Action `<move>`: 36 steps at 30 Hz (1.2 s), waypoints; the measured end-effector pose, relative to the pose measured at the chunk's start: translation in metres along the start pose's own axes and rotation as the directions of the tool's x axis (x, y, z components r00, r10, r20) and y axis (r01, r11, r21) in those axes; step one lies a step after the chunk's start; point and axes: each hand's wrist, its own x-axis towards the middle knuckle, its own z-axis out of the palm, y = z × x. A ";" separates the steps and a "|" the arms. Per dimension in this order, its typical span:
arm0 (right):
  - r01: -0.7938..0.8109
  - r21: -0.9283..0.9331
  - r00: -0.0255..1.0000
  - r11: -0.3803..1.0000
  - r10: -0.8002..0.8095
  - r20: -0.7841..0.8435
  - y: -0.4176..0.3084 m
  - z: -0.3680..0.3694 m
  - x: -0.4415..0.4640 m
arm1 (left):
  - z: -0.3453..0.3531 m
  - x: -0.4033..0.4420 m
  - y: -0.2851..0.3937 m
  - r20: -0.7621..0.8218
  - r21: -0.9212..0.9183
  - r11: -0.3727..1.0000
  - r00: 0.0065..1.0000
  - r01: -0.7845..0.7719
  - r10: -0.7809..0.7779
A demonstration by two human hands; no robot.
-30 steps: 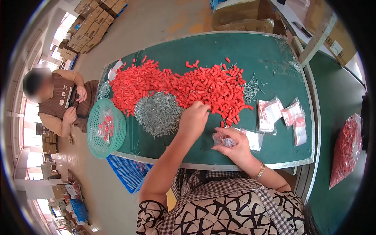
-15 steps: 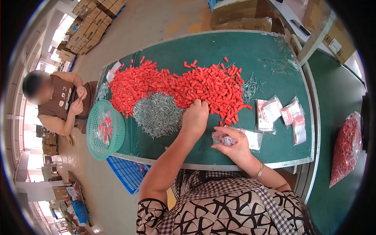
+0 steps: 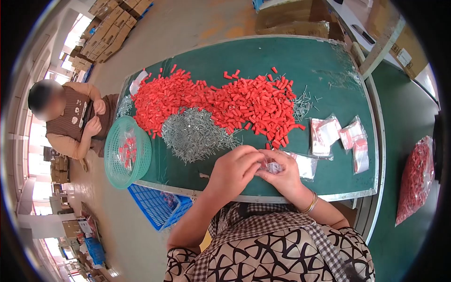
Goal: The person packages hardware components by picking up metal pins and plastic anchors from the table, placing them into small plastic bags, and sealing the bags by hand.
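Observation:
My right hand (image 3: 286,176), with a bangle at the wrist, is closed around a small clear plastic bag (image 3: 273,167). My left hand (image 3: 233,174) is beside it, its fingers bent together at the bag's mouth; what they hold, if anything, is hidden. Beyond both hands lies a wide heap of red plastic caps (image 3: 253,105), tapered tubes that look like screw-on wire connectors. A pile of small grey screws or nails (image 3: 192,136) lies in front of the heap, left of my hands. Flat empty zip bags (image 3: 304,165) lie just right of my right hand.
More stacks of bags (image 3: 324,136) lie on the green table (image 3: 206,58). A green basket (image 3: 112,157) with a filled bag stands at the left edge, a blue crate (image 3: 152,207) below. Another person (image 3: 70,117) sits at left. A large bag of red pieces (image 3: 414,181) lies at right.
My left hand has come from the near edge of the red caps, back and toward the bag in my right hand. Some grey pieces now lie spread further right. My right hand stays nearly in place.

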 end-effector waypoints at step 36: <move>-0.294 0.267 0.946 0.918 0.241 0.215 -0.005 0.006 -0.003 | 0.014 -0.041 -0.023 0.085 -0.313 0.866 0.920 0.390 -0.383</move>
